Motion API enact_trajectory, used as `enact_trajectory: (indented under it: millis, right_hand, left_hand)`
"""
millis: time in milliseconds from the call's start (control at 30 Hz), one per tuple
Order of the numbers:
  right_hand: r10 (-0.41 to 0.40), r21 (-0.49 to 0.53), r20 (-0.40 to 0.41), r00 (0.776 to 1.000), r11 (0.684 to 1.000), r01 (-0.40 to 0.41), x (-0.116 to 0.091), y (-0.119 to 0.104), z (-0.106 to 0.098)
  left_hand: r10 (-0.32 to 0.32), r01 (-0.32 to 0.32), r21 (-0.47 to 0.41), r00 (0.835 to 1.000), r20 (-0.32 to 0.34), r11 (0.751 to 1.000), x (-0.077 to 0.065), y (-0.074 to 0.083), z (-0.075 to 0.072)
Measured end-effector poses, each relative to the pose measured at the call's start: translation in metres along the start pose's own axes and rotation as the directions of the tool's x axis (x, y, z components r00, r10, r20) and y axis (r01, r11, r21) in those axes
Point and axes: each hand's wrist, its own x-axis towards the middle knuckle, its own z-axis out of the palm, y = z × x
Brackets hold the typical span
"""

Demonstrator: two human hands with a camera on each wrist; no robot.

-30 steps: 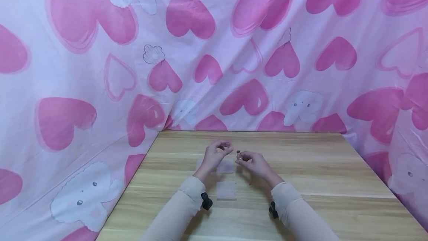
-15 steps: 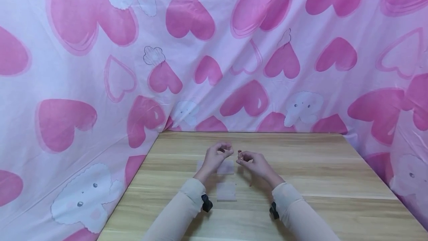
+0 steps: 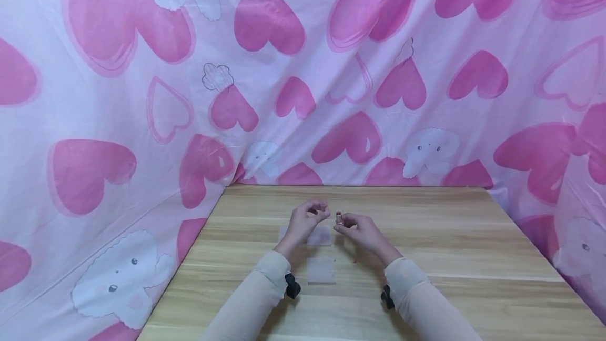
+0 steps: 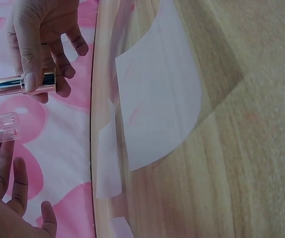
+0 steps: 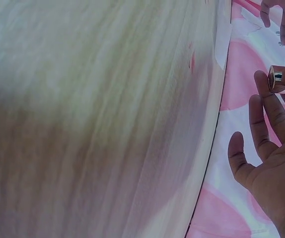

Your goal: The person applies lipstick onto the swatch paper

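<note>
My right hand (image 3: 362, 230) pinches a shiny copper-gold lipstick tube (image 4: 8, 85) between thumb and fingers. In the head view the lipstick tube (image 3: 339, 218) stands roughly upright above the table. Just to its left, my left hand (image 3: 305, 222) pinches a small clear plastic cap (image 4: 7, 128) between thumb and fingertips. The left wrist view shows the cap and the tube apart, with a short gap between them. Seen from the right wrist, the tube's gold end (image 5: 279, 79) pokes out past my thumb, and the other fingers of my right hand (image 5: 276, 163) spread loosely.
Below the hands, a translucent pale sheet (image 3: 321, 270) lies on the wooden table (image 3: 450, 257). Another pale sheet (image 3: 319, 236) lies beyond it, beside my left wrist, with a third piece (image 3: 283, 232) partly hidden. Small reddish marks (image 5: 192, 58) show on the wood. A pink heart-patterned cloth (image 3: 345, 136) hangs behind.
Both hands stay almost in place, still holding the lipstick tube and the clear cap apart. Only a slight shift of the whole head view shows.
</note>
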Motion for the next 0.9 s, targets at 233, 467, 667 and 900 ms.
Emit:
enact_trajectory:
  millis: [233,467,667,900]
  right_hand:
    - [-0.019,-0.001,-0.003,1.0,1.0,0.019,0.0016,0.0,0.0014]
    - [-0.006,0.014,0.01,1.0,1.0,0.006,0.0018,-0.0007,0.0024]
    - [-0.007,-0.005,-0.005,1.0,1.0,0.007,0.0026,-0.0016,0.0029]
    - [-0.013,-0.015,-0.007,1.0,1.0,0.013,0.0032,-0.0026,0.0019]
  left_hand:
    - [0.006,-0.006,0.0,1.0,-0.001,1.0,-0.0006,-0.0006,-0.0011]
    - [-0.02,0.02,0.005,1.0,-0.002,1.0,-0.0015,-0.0007,-0.0021]
    - [-0.025,0.025,-0.003,1.0,-0.011,1.0,-0.0022,0.0,-0.0026]
    - [-0.03,0.03,0.015,1.0,-0.008,0.999,-0.0018,0.0015,-0.0034]
